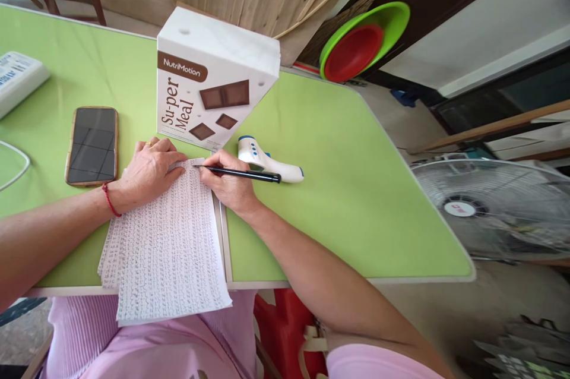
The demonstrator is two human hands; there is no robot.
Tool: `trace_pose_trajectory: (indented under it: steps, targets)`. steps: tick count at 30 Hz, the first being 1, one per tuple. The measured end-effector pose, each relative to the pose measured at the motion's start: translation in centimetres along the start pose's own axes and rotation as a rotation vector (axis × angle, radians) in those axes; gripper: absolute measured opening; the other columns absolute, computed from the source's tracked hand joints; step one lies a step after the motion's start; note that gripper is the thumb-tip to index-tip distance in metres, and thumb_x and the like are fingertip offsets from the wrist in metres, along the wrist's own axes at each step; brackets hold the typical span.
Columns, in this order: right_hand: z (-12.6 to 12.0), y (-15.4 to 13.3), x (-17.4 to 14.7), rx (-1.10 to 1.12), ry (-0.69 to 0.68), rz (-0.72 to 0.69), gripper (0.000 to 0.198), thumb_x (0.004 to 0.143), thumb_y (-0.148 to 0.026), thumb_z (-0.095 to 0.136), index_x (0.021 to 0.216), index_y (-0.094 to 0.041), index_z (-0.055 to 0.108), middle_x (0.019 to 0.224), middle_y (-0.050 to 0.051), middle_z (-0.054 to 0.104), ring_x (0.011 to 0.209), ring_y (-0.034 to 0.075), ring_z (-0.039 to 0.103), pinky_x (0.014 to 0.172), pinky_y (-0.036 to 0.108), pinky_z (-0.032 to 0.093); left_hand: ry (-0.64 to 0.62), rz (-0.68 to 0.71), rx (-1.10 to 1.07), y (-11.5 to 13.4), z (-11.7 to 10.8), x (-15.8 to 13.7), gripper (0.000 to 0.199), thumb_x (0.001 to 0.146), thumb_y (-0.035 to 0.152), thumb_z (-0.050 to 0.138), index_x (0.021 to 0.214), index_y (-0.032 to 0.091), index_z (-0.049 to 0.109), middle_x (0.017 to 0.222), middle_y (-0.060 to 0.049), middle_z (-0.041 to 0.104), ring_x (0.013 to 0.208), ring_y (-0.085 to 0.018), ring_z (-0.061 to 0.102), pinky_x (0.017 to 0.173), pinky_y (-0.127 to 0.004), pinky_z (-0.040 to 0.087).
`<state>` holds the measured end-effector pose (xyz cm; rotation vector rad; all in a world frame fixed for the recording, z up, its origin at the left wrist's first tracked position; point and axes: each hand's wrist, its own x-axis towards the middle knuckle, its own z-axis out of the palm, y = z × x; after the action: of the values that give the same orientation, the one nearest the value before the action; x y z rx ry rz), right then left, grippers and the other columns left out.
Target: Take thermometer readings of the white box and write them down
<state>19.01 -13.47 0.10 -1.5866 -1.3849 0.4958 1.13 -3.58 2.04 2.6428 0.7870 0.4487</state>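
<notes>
My right hand (229,183) is closed round a black pen (249,174), its tip on the upper right part of a sheet of paper (173,254) covered in dense rows of handwriting. The sheet lies on other written sheets, and its lower end hangs past the table edge. My left hand (149,171), with a red string bracelet on the wrist, rests on the top of the paper, thumb apart from the fingers. Just left of it lies a smartphone (93,144) in a brown-edged case, screen dark. A white and blue infrared thermometer (269,159) lies beyond my right hand.
On the green table (338,212), a white "Su-per Meal" box (214,82) stands behind the paper. A white object (20,82) and a cable (22,159) are at the left. Past the right edge are a fan (494,207) and green and red basins (356,49).
</notes>
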Motion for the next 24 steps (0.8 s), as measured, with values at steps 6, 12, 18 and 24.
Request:
trace_pose_trajectory:
  steps: [6,12,18,24]
  targets:
    - [-0.04,0.26,0.02,-0.026,-0.008,-0.009,0.010,0.082,-0.028,0.064,0.075,-0.025,0.057,0.066,-0.003,0.065,0.061,0.014,0.056,0.060,0.030,0.047,-0.005,-0.005,0.015,0.02,0.06,0.04,0.027,0.098,0.027,0.056,0.111,0.025,0.079,0.097,-0.009,0.066,0.101,-0.030,0.059,0.094,-0.050,0.044]
    - [-0.10,0.11,0.08,-0.029,0.020,-0.028,0.011,0.081,-0.024,0.064,0.073,-0.025,0.055,0.064,-0.004,0.063,0.059,0.014,0.054,0.060,0.029,0.047,-0.025,-0.030,0.004,0.24,-0.10,0.09,0.027,0.097,0.027,0.057,0.112,0.024,0.080,0.098,-0.010,0.066,0.103,-0.031,0.060,0.095,-0.051,0.044]
    - [-0.08,0.00,0.09,-0.045,0.025,-0.021,0.013,0.080,-0.021,0.064,0.073,-0.025,0.054,0.063,-0.004,0.062,0.060,0.014,0.054,0.061,0.030,0.046,-0.007,-0.008,0.013,0.04,0.00,0.02,0.027,0.098,0.027,0.056,0.112,0.024,0.079,0.097,-0.009,0.066,0.101,-0.030,0.060,0.093,-0.050,0.044]
    - [-0.03,0.11,0.08,-0.022,0.053,-0.068,0.011,0.080,-0.022,0.062,0.073,-0.025,0.054,0.063,-0.005,0.062,0.057,0.013,0.053,0.058,0.029,0.045,-0.014,-0.014,0.007,0.13,-0.05,0.03,0.028,0.098,0.027,0.056,0.113,0.023,0.079,0.099,-0.010,0.067,0.101,-0.030,0.059,0.095,-0.052,0.044]
